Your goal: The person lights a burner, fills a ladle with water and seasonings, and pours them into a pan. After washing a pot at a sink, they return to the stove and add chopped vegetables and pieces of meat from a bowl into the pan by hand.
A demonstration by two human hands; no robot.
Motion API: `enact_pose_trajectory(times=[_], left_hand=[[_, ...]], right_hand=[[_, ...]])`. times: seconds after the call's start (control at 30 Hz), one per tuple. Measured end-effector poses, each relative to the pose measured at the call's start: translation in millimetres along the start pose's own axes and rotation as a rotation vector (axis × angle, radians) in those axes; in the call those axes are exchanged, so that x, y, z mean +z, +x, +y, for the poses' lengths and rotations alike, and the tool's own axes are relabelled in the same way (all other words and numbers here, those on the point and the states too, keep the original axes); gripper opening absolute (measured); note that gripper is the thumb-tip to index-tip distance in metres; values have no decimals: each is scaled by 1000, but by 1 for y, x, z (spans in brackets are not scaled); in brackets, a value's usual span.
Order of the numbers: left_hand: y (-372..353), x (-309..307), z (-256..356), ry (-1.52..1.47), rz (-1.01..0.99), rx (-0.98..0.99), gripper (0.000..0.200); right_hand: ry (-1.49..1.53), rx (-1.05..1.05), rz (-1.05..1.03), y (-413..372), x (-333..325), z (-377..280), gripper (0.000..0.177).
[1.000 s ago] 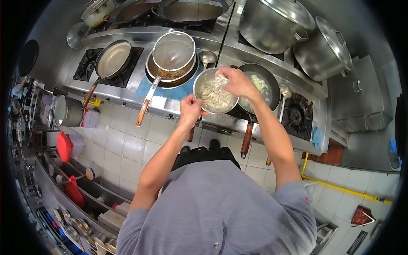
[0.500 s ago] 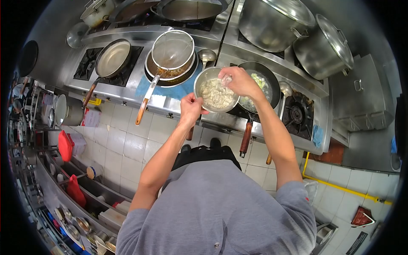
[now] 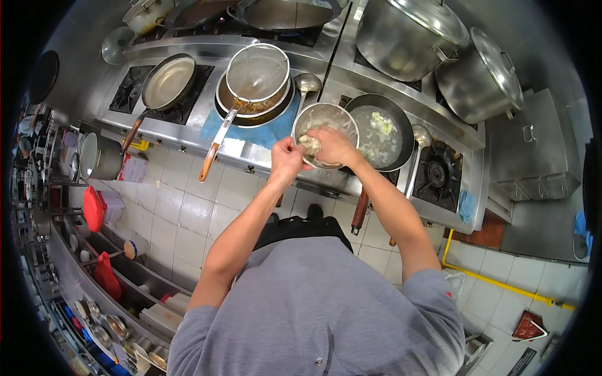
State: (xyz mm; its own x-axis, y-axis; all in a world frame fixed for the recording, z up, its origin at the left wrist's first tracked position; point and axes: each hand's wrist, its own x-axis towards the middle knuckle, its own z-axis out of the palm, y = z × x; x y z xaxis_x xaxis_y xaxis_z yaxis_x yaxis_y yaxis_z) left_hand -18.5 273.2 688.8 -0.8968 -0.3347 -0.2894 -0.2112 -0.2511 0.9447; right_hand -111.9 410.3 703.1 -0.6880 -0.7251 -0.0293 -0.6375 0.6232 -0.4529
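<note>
A round metal bowl [image 3: 345,119] with pale, wet pieces of food [image 3: 310,144] is tilted a little in front of me. My left hand [image 3: 288,158] grips its near left rim between thumb and fingers. Inside the bowl, my right hand [image 3: 332,146] has its fingers in the pale pieces; its fingertips are partly hidden among them. Just right of the bowl, a dark frying pan [image 3: 396,150] on the stove holds clear liquid and chopped pale green pieces [image 3: 382,125]. A ladle [image 3: 307,83] lies behind the bowl.
Left of the bowl, a strainer [image 3: 258,72] rests over a pot on a blue cloth [image 3: 251,135]. An empty pan [image 3: 168,83] sits further left. Another ladle [image 3: 422,135] and a bare burner [image 3: 439,170] are at right. Large lidded pots [image 3: 407,37] stand behind.
My right hand has moved left and down, deeper into the bowl. The bowl has shifted slightly right, and more of the frying pan shows.
</note>
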Motion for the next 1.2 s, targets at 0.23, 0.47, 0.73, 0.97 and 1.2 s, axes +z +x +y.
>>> enact_pose_trajectory(times=[0.23,0.47,0.73,0.97,1.2], left_hand=[[4,3,4,-52,14,-60,13],[19,20,1,-79,8,-61,8],[34,37,-10,-107,4,-54,6],[38,34,-9,-122,66,-75,10],[24,12,-13,-124,133,-86,11]], right_hand=[[450,149,-15,21,-24,34,30],[662,199,-116,23,-80,36,24],[823,238,-75,19,-98,50,23],[1003,308,-64,16,-113,97,21],[755,545,-6,20,-92,169,31]])
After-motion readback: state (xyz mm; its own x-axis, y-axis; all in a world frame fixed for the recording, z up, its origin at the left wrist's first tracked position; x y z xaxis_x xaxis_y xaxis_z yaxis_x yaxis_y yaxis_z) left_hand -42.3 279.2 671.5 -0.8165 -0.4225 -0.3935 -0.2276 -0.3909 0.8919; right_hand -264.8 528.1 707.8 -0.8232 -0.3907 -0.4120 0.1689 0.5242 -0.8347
